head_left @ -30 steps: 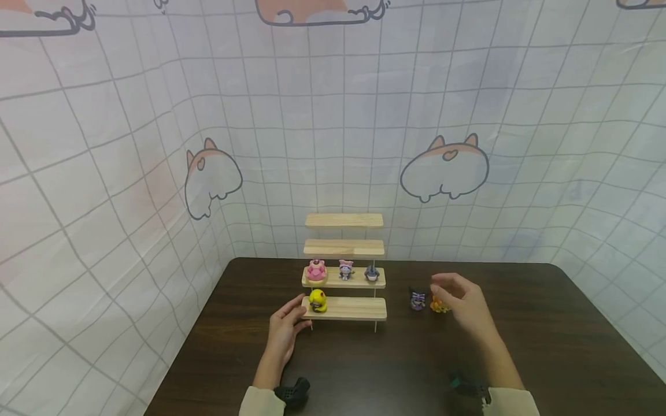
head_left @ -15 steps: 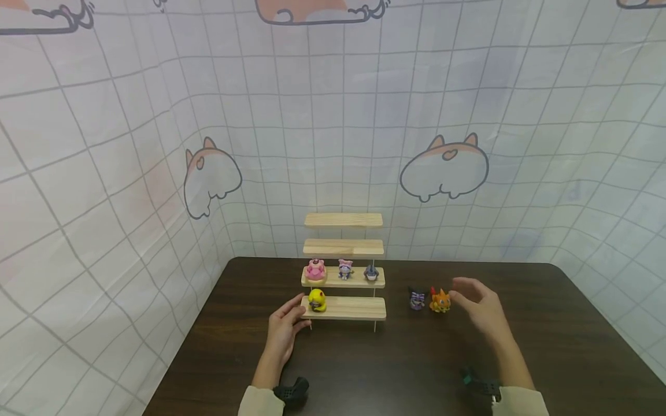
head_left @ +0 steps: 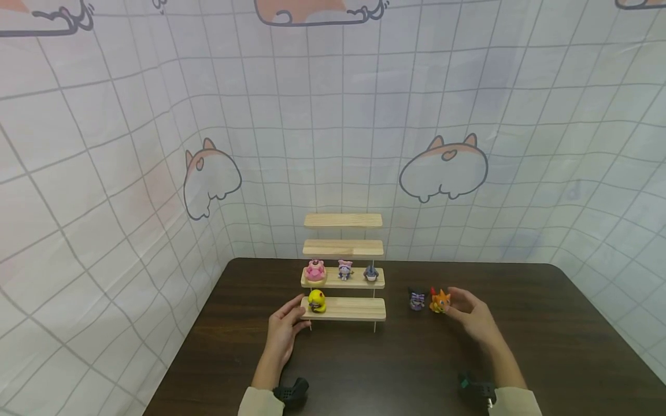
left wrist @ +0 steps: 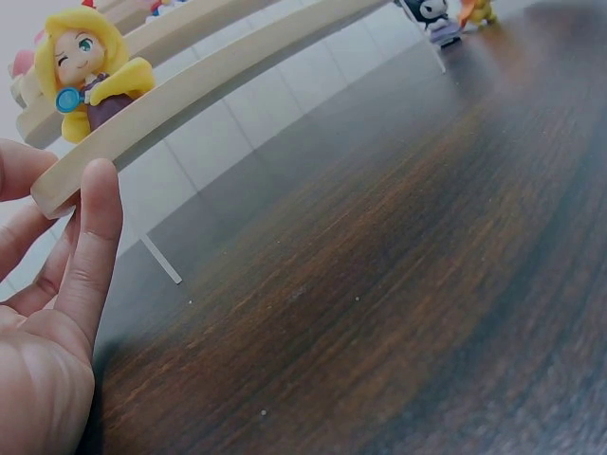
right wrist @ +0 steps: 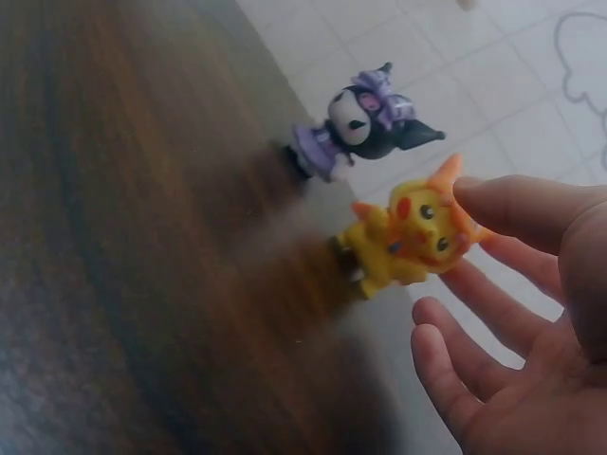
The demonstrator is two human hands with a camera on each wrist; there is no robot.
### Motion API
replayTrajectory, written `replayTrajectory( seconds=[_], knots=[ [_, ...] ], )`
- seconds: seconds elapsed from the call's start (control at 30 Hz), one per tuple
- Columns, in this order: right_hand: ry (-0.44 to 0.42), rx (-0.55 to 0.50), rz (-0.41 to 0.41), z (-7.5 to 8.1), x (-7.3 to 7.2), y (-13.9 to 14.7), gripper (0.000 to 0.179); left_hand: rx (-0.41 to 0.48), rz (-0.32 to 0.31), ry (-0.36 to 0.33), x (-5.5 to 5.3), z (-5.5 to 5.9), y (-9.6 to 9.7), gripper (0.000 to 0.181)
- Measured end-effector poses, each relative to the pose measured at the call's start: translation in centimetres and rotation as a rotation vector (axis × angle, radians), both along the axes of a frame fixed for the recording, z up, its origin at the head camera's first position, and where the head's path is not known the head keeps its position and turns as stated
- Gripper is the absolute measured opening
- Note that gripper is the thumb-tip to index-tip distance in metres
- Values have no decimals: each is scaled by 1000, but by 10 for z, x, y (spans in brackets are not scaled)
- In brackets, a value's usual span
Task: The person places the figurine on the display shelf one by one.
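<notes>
My left hand (head_left: 283, 329) grips the left end of the lowest board of a tiered wooden display shelf (head_left: 354, 308), thumb and fingers at its edge. Close to that hand on the board sits a yellow-haired doll figurine (left wrist: 90, 76). My right hand (head_left: 474, 318) is at the right side of an orange-yellow creature figurine (right wrist: 417, 232) standing on the table. Its thumb overlaps one ear in the right wrist view; the other fingers extend behind and below the head. Left of this figurine stands a black and purple figurine (right wrist: 356, 128) with a bow.
On the second board are a pink figurine (head_left: 315, 271), a small purple-and-white figurine (head_left: 345, 270) and a grey-blue figurine (head_left: 371, 273). The dark wooden table (head_left: 364, 370) ends at a white gridded curtain (head_left: 338, 144) behind and at the sides.
My right hand first drew back to the right from the orange-yellow figurine, then came down and left to its side again. The left hand stays on the shelf.
</notes>
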State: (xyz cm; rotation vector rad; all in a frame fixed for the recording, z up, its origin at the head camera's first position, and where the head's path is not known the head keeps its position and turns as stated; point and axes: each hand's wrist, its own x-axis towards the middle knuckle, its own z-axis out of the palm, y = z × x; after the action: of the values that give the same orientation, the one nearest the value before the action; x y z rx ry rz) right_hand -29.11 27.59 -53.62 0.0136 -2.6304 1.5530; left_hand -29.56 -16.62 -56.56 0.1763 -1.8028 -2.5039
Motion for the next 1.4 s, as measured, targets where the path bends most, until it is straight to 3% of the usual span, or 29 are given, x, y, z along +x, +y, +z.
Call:
replayTrajectory(
  seconds=[0.53, 1.4],
  knots=[
    [-63, -18, -6, -10, -3, -6, 54, 1, 1, -3, 1, 0, 0, 44],
    [-53, 3, -37, -11, -4, -5, 53, -9, 2, -4, 0, 1, 0, 44]
  ],
)
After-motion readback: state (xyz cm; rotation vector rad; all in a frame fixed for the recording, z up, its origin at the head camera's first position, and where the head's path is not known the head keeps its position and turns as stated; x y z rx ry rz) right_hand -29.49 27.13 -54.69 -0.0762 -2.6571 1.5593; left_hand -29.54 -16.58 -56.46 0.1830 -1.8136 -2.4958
